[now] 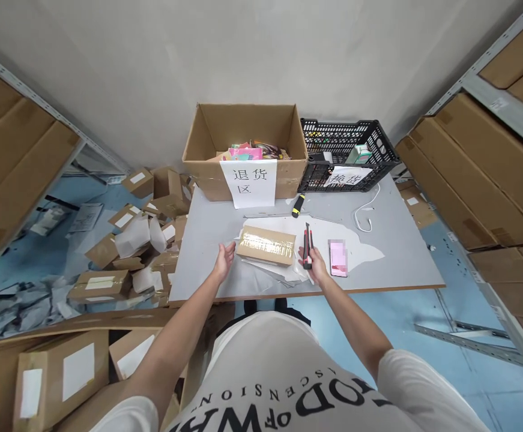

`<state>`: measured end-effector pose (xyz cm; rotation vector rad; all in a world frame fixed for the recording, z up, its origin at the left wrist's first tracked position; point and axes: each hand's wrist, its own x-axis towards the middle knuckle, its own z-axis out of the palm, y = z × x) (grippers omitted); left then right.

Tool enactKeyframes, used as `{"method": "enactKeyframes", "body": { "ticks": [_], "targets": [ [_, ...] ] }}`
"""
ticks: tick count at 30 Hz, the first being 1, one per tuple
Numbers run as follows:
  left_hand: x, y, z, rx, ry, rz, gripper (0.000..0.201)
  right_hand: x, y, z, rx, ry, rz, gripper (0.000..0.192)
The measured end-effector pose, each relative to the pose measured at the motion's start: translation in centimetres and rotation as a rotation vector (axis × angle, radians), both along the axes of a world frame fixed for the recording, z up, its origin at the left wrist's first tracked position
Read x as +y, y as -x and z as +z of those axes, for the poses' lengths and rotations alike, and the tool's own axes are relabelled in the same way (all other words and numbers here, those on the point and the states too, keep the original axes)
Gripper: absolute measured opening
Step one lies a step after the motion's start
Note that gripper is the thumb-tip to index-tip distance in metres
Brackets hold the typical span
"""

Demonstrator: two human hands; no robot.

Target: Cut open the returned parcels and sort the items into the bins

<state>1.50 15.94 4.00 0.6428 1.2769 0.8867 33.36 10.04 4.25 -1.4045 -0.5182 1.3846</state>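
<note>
Red-and-black cutter (307,247) partly hides the right hand (317,265) holding it.

Left hand (224,261) loose, right hand (316,266) curled

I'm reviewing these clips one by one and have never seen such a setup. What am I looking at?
There is no machine: a person works bare-handed, filmed by a camera on their own head that looks forward and down, the only view here. The right hand holds a red-and-black utility knife. The left hand is open beside a taped cardboard box; whether it touches is hard to tell. On the grey table also lie a phone, a white cable and a yellow-and-black tool. Behind them stand an open carton and a black crate.
</note>
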Motion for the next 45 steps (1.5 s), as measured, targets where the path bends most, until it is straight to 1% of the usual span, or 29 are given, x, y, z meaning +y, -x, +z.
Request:
{"method": "enactKeyframes", "body": {
  "ticks": [1, 3, 5, 7, 9, 12, 15, 17, 19, 22, 23, 25, 26, 28, 32, 34, 36, 38, 41, 43, 45],
  "targets": [
    [0.4, -0.2, 0.1, -0.028, -0.001, -0.019, 0.077, -1.1, 0.7, -0.2, 0.022, 0.019, 0.009, 0.034],
    [0.8, -0.7, 0.2, -0.056, -0.003, -0.037, 0.077, -2.2, 2.1, -0.2, 0.066, 0.03, 0.002, 0.033],
    [0.4, -1.0, 0.1, -0.06, -0.02, -0.022, 0.074, -2.1, 3.0, 0.0, 0.105, 0.021, -0.027, 0.031],
    [-0.5, -1.1, -0.1, -0.069, -0.056, 0.004, 0.07, -1.4, 3.2, 0.4, 0.119, 0.009, -0.042, 0.029],
    [-1.5, -1.3, -0.3, -0.066, -0.098, 0.026, 0.064, -0.6, 3.0, 0.7, 0.1, -0.001, -0.027, 0.029],
    [-2.6, -2.0, -0.3, 0.026, -0.164, 0.07, 0.055, 0.2, 2.4, 0.9, 0.055, -0.016, 0.015, 0.033],
    [-2.6, -2.7, -0.1, 0.141, -0.209, 0.125, 0.056, 0.3, 1.5, 0.8, -0.008, -0.027, 0.036, 0.038],
    [-2.2, -2.9, 0.3, 0.216, -0.241, 0.123, 0.062, -0.1, 0.6, 0.7, -0.091, -0.035, 0.044, 0.043],
    [-1.7, -2.8, 0.7, 0.33, -0.331, 0.034, 0.067, -0.8, -0.5, 0.7, -0.182, -0.04, 0.082, 0.047],
    [-0.8, -2.7, 1.4, 0.514, -0.539, -0.233, 0.06, -2.1, -1.8, 0.8, -0.262, -0.03, 0.205, 0.05],
    [-0.5, -2.8, 1.6, 0.561, -0.587, -0.325, 0.058, -2.5, -2.0, 0.8, -0.272, -0.022, 0.238, 0.051],
    [0.0, -3.0, 2.0, 0.632, -0.625, -0.46, 0.056, -3.0, -2.3, 0.8, -0.283, -0.01, 0.267, 0.052],
    [0.1, -3.2, 2.1, 0.657, -0.622, -0.492, 0.055, -3.2, -2.3, 0.9, -0.287, -0.008, 0.266, 0.053],
    [0.3, -3.7, 2.4, 0.675, -0.606, -0.495, 0.055, -3.2, -2.3, 0.9, -0.291, -0.013, 0.259, 0.054],
    [0.4, -4.8, 3.0, 0.615, -0.603, -0.418, 0.056, -3.0, -2.1, 1.1, -0.317, -0.015, 0.274, 0.054],
    [0.5, -5.2, 3.1, 0.615, -0.611, -0.412, 0.06, -2.8, -2.1, 1.4, -0.347, -0.013, 0.287, 0.054],
    [0.5, -5.4, 3.2, 0.646, -0.626, -0.437, 0.067, -2.7, -2.1, 1.7, -0.386, -0.006, 0.297, 0.054],
    [0.5, -5.5, 3.3, 0.702, -0.635, -0.49, 0.074, -2.4, -2.2, 2.1, -0.409, 0.003, 0.307, 0.053],
    [0.5, -5.6, 3.2, 0.781, -0.617, -0.557, 0.079, -2.0, -2.7, 2.4, -0.376, 0.016, 0.345, 0.052],
    [0.6, -5.7, 2.9, 0.788, -0.612, -0.555, 0.081, -1.6, -3.3, 2.6, -0.34, 0.031, 0.385, 0.052],
    [0.6, -5.8, 2.6, 0.754, -0.623, -0.52, 0.081, -1.1, -4.0, 2.9, -0.33, 0.052, 0.429, 0.052]
  ]
}}
